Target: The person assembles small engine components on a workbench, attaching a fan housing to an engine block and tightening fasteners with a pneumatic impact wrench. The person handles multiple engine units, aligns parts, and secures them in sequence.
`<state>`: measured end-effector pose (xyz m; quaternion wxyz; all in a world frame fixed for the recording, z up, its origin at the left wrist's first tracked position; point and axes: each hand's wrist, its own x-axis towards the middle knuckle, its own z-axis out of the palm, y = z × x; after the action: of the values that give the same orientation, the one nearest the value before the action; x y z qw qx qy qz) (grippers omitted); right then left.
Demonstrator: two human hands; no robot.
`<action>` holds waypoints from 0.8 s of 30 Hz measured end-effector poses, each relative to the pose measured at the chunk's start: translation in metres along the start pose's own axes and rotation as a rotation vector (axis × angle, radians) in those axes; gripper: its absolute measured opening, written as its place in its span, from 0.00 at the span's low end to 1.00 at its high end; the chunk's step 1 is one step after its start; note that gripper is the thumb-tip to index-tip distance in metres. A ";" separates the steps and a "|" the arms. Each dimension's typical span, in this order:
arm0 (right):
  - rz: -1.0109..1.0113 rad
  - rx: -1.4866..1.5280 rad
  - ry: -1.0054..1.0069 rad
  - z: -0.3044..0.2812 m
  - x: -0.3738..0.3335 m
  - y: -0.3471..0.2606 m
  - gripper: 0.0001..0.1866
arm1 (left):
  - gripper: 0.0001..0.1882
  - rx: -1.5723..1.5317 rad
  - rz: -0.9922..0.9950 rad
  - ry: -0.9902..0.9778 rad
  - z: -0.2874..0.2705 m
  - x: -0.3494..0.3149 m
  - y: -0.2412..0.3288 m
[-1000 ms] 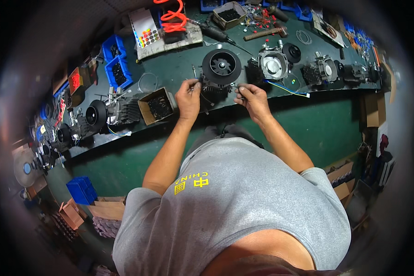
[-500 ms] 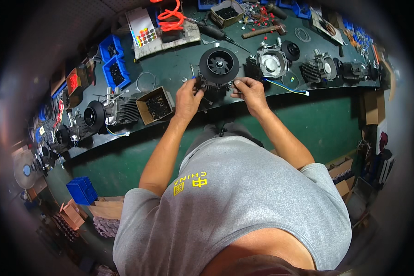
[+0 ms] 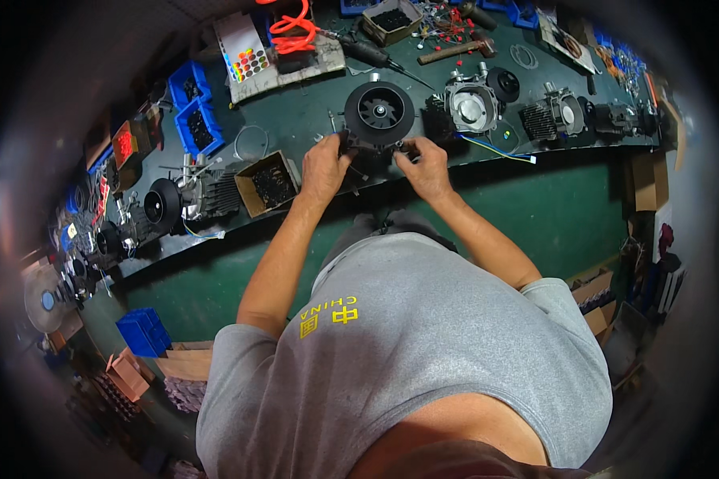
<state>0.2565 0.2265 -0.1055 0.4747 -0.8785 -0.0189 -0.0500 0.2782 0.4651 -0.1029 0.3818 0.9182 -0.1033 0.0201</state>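
A unit with a round black fan wheel (image 3: 379, 112) on top stands near the table's front edge, straight ahead of me. My left hand (image 3: 324, 169) is closed at its lower left side, fingers curled against a dark part of the unit. At the lower right side, my right hand (image 3: 426, 169) pinches with thumb and forefinger; whatever small thing lies between them is hidden. A slim silver tool (image 3: 332, 121) lies just beyond my left fingers. To the right sits an open metal housing (image 3: 472, 108) with a blue and yellow cable (image 3: 495, 149).
A box of dark small parts (image 3: 271, 184) stands left of my left hand, with a finned fan unit (image 3: 204, 191) beyond. Farther back are blue bins (image 3: 200, 130), a power screwdriver (image 3: 367, 54), a red coiled hose (image 3: 294, 36) and a hammer (image 3: 455, 52). More housings (image 3: 563, 116) line the right.
My right hand has shifted left and inward, from the unit's right side to its lower right edge. My left hand stays nearly in place, and the fan unit has barely moved.
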 end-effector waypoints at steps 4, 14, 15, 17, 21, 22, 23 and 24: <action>-0.087 -0.168 0.020 0.004 0.000 0.001 0.11 | 0.12 -0.021 0.024 -0.049 -0.005 0.002 -0.002; 0.011 -0.050 0.025 0.008 0.002 0.004 0.11 | 0.12 -0.037 0.043 -0.074 -0.008 0.007 -0.005; 0.027 -0.020 0.028 0.008 0.001 0.004 0.11 | 0.14 -0.023 0.044 -0.083 -0.006 0.006 -0.007; 0.010 -0.045 0.024 0.008 0.002 0.002 0.11 | 0.15 -0.054 0.046 -0.057 -0.002 0.003 -0.009; 0.018 0.000 0.021 0.008 0.003 0.004 0.13 | 0.12 -0.098 0.033 -0.042 -0.004 0.002 -0.011; 0.029 0.022 0.007 0.010 0.000 0.008 0.14 | 0.12 -0.095 0.001 -0.061 -0.005 -0.004 -0.015; 0.057 0.052 -0.024 0.008 0.000 0.008 0.15 | 0.12 -0.058 -0.060 -0.059 -0.004 -0.007 -0.020; 0.120 0.155 -0.006 0.010 -0.002 0.011 0.14 | 0.11 -0.054 -0.085 -0.046 -0.005 -0.011 -0.028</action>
<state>0.2557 0.2285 -0.1201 0.5432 -0.8390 0.0285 -0.0172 0.2731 0.4896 -0.1201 0.4046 0.9113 -0.0733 -0.0200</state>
